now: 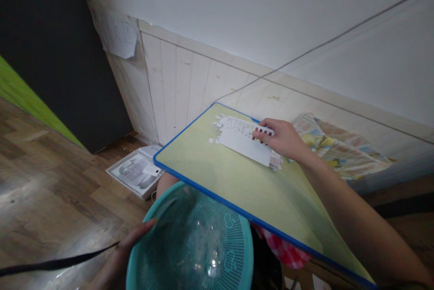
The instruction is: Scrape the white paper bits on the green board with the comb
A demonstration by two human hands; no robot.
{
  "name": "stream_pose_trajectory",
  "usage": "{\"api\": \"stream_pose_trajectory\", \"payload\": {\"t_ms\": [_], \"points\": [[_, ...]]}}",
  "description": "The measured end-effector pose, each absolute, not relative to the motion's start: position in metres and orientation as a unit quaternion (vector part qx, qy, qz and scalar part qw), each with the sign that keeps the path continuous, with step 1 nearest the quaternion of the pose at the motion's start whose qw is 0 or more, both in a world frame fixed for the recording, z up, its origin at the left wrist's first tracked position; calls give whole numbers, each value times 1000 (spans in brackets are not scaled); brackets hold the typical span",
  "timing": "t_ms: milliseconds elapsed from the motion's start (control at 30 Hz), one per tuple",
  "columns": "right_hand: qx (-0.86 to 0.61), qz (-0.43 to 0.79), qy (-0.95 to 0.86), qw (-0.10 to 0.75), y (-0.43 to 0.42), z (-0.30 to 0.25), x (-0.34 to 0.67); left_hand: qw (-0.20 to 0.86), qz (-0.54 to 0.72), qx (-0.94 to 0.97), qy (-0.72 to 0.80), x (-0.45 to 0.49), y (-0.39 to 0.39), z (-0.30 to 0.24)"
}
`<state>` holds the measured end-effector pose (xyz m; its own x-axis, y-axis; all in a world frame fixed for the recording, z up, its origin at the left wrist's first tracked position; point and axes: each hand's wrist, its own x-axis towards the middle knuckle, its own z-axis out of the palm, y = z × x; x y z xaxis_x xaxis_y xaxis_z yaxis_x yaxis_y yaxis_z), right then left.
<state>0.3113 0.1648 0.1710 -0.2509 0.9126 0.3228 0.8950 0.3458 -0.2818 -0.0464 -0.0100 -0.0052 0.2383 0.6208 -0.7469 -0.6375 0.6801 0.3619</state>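
My right hand (pixel 283 138) reaches across a small yellow-green table with a blue rim (pixel 190 176) and rests its fingers on a white punched card sheet (pixel 242 140), pressing it at its far right edge. Small white paper bits (pixel 219 123) lie scattered around the sheet. My left hand (pixel 130 244) grips the rim of a teal plastic basket (pixel 237 254) held below the table's near edge. Clear crumpled plastic (pixel 203 244) lies inside the basket.
A white panelled wall (pixel 176 82) runs behind the table. On the wooden floor (pixel 50 181) by the wall lies a flat framed picture or box (pixel 135 173). A patterned cloth (pixel 335 145) lies at the right. A dark strap (pixel 61 263) crosses the lower left.
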Motion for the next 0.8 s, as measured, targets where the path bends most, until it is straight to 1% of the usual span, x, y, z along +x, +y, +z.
{"api": "stream_pose_trajectory", "payload": {"t_ms": [100, 233, 367, 567, 667, 800], "points": [[-572, 53, -787, 227, 162, 168, 317, 786, 408, -10, 464, -47, -9, -5], [-578, 46, -780, 234, 159, 167, 320, 771, 429, -8, 471, -46, -9, -2], [-570, 73, -784, 233, 156, 164, 319, 753, 446, 3, 484, -45, -9, 1], [-578, 10, -780, 240, 156, 161, 319, 743, 443, 16, 501, -51, -9, -9], [-570, 19, -788, 230, 157, 162, 320, 722, 449, 28, 525, -53, -9, -15], [-569, 42, -787, 236, 158, 165, 321, 716, 466, 38, 518, -53, -9, -15]]}}
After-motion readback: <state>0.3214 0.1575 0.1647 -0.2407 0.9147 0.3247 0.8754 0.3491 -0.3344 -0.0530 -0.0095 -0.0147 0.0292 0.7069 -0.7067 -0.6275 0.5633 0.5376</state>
